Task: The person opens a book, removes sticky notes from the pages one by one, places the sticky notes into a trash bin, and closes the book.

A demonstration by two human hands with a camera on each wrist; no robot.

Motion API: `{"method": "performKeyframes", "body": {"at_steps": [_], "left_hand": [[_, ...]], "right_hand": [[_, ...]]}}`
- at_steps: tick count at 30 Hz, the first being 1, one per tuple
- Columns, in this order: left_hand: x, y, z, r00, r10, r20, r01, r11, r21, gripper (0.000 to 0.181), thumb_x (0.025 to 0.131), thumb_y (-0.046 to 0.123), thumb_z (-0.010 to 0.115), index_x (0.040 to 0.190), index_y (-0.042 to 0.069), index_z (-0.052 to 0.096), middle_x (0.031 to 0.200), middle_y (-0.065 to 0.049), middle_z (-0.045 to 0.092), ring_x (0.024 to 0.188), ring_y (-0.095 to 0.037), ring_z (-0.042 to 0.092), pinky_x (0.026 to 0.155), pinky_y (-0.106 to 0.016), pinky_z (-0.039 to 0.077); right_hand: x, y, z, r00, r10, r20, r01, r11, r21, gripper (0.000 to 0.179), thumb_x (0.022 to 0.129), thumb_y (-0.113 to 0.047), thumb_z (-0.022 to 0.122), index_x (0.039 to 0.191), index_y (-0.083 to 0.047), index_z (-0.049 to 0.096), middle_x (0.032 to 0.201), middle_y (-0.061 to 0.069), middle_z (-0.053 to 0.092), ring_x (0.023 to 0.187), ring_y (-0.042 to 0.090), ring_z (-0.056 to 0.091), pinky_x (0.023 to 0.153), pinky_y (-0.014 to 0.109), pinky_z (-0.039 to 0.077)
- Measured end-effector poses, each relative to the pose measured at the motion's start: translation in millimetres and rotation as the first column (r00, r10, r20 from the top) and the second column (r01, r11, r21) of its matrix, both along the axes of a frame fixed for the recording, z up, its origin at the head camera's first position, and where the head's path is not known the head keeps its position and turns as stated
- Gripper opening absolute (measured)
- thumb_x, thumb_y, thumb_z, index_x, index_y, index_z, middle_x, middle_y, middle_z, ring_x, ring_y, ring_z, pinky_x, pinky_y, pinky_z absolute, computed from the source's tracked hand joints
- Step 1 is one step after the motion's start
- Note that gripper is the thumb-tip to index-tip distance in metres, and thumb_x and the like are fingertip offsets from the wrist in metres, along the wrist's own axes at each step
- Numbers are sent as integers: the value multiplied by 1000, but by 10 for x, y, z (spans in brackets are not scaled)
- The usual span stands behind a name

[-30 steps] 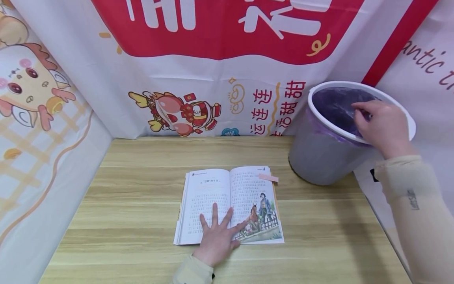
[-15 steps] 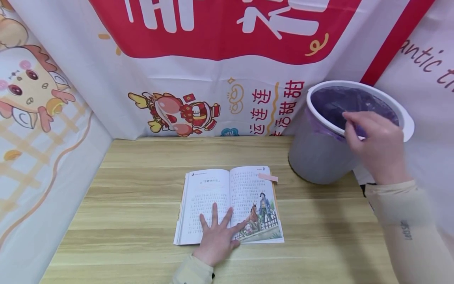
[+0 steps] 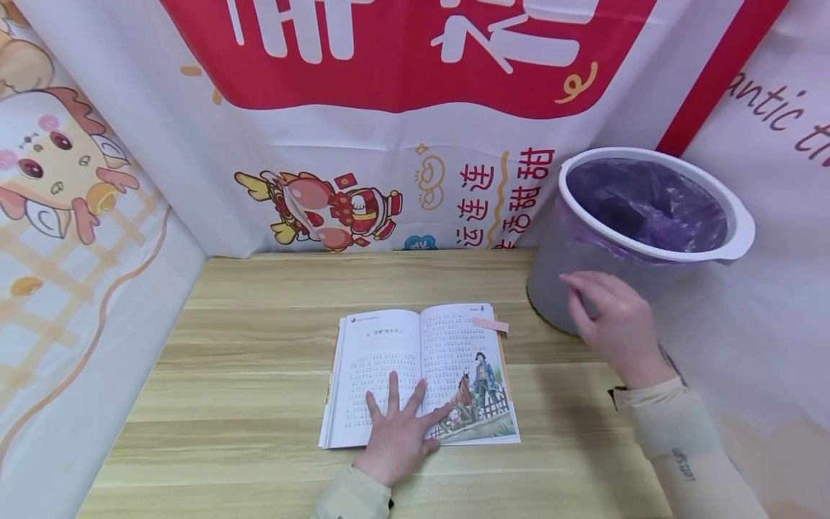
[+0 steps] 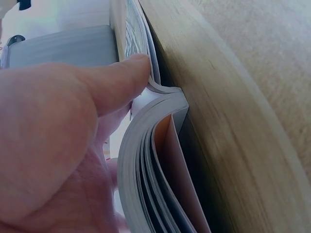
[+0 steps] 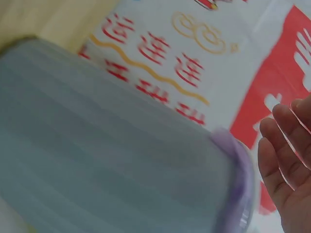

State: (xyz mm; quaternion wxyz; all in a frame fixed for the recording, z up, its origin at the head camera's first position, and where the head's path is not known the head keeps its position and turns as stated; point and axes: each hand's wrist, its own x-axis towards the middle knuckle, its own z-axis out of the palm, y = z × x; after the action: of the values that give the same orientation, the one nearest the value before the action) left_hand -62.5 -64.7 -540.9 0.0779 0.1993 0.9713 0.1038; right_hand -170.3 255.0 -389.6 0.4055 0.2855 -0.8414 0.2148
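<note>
An open book (image 3: 384,339) with printed text lies on the wooden table, an illustration of a person and a horse on its right page. My left hand (image 3: 394,441) rests across the lower middle of it, fingers spread over both pages. In the left wrist view the thumb (image 4: 119,82) presses on the page near the spine, above the curved page block (image 4: 138,145). A pink paper strip (image 3: 490,324) sticks out at the right page's upper edge. My right hand (image 3: 616,324), loosely bent and holding nothing, hovers in front of the grey trash bin (image 3: 551,285).
The bin stands at the back right corner, lined with a purple plastic bag (image 3: 655,209) under a white rim (image 3: 742,223). Printed cloth (image 3: 363,130) hangs behind the table (image 3: 259,360) and along both sides.
My right hand has drawn back from over the bin's mouth, moving left and toward me to a spot in front of the bin. The left hand and book stay where they were.
</note>
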Motion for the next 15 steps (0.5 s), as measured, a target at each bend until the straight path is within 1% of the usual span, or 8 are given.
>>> {"method": "performKeyframes", "body": {"at_steps": [5, 9, 12, 14, 15], "left_hand": [[-3, 3, -8, 1000, -5, -8, 5, 1000, 0, 59, 89, 49, 67, 144, 48, 47, 159, -10, 31, 142, -58, 1, 95, -86, 8], [-5, 6, -15, 1000, -5, -10, 5, 1000, 1, 59, 88, 49, 67, 144, 49, 46, 159, -10, 31, 141, -59, 1, 95, -87, 8], [-5, 7, -16, 1000, -5, -11, 5, 1000, 6, 59, 88, 49, 67, 144, 48, 47, 159, -10, 32, 141, -59, 2, 95, -87, 7], [-4, 7, -13, 1000, -6, -13, 6, 1000, 9, 59, 88, 49, 67, 143, 48, 47, 159, -10, 32, 141, -59, 2, 95, -87, 7], [-3, 6, -14, 1000, -6, -13, 6, 1000, 12, 59, 88, 49, 67, 143, 48, 47, 159, -11, 32, 141, -59, 2, 94, -87, 7]], "right_hand": [[12, -31, -322, 997, 20, 73, -21, 1000, 10, 22, 84, -3, 64, 104, 0, 75, 98, 15, 72, 87, 34, 68, 77, 46, 56], [28, -64, -530, 987, 22, 159, -28, 999, 39, 24, 82, 1, 69, 106, 1, 74, 100, 15, 71, 90, 33, 68, 77, 46, 57], [45, -92, -681, 968, -4, 252, -16, 997, 76, 30, 81, 1, 73, 111, 1, 72, 105, 17, 70, 95, 34, 66, 80, 47, 56], [53, -108, -789, 947, -36, 321, 1, 994, 110, 33, 81, -1, 75, 114, 1, 70, 110, 18, 68, 99, 35, 65, 83, 50, 56], [59, -114, -837, 932, -52, 359, 7, 992, 127, 34, 82, -3, 75, 116, 0, 70, 112, 18, 68, 101, 36, 64, 84, 50, 55]]}}
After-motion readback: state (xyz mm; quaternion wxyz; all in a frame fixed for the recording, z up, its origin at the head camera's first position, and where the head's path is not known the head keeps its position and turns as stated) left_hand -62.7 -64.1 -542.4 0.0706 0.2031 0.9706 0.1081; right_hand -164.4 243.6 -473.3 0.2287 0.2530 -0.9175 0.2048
